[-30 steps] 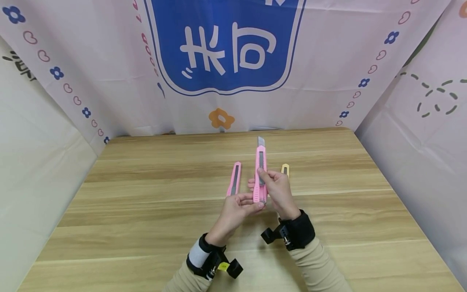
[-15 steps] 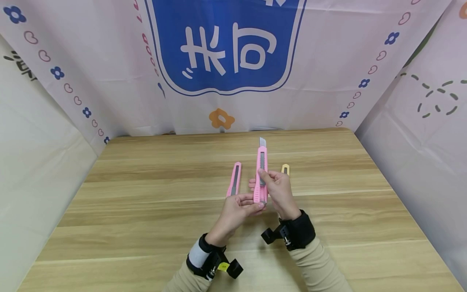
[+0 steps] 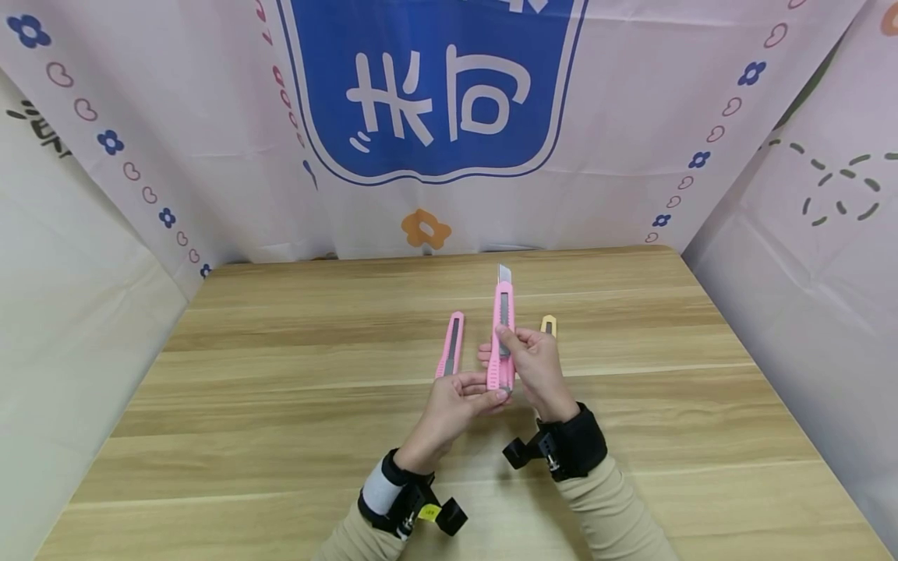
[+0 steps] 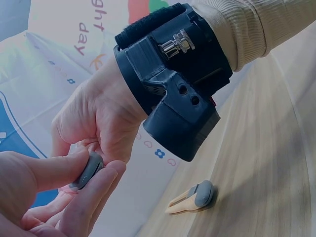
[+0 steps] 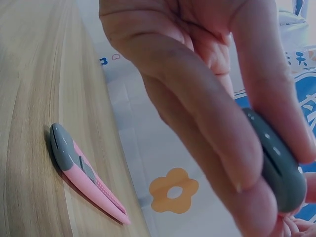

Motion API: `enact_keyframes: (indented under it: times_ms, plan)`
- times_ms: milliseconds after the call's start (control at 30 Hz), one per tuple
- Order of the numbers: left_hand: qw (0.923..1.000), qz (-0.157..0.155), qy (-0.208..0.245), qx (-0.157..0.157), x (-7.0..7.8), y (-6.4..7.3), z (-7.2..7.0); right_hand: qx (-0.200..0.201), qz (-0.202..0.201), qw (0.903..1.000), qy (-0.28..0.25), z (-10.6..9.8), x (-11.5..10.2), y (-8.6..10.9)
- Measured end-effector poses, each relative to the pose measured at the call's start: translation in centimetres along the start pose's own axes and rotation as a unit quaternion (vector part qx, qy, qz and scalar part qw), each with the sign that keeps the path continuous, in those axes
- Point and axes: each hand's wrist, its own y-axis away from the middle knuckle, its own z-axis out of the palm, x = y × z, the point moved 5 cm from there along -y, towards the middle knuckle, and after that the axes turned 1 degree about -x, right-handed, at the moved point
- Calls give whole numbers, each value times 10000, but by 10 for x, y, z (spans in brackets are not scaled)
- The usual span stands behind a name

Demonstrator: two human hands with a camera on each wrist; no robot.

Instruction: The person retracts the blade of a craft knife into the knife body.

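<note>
Both hands hold a pink utility knife upright above the table, its grey metal blade standing out of the top. My left hand pinches the lower end; in the left wrist view, its thumb and fingers sit at the grey end cap. Higher up, my right hand grips the body from the right, thumb on its front over the slot. A second pink utility knife lies just left of the hands. Behind the right hand a yellow utility knife is mostly hidden.
The wood-grain table ends at a printed white cloth along the back. More cloth hangs at both sides. Each wrist wears a black band with a small camera.
The held knife has shifted very slightly to the right since the first frame. Both hands keep the same grip, and the two lying knives stay put.
</note>
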Motion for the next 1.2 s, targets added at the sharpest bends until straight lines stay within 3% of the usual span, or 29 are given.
enact_keyframes:
  times_ms: [633,1033,1200]
  plan:
    - [10000,-9,19,16,-1,0,-2,-194,-152,9996,-118,2,1,1]
    - [9999,-84,91,-7,0,-1,-4,-339,12,9993,138,1,0,2]
    - [10000,6,-87,2,0,-2,-3,-342,37,9992,183,0,-1,3]
